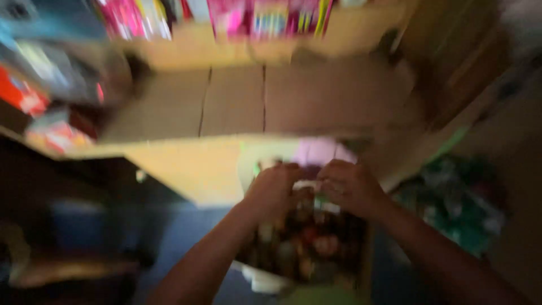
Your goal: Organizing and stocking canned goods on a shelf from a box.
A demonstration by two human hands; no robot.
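- A dim, blurred storeroom: brown cardboard boxes line a shelf, with bright pink packages stacked above.
- The left hand and right hand meet at the top edge of a bag held upright between the forearms, seemingly to keep its mouth accessible.
- Fingers curl onto the bag's rim; blur hides how tightly.
- Inside, small round reddish-brown items, kind unclear.
- A green heap lies right.

Two bare forearms, left hand, right hand, no sleeves
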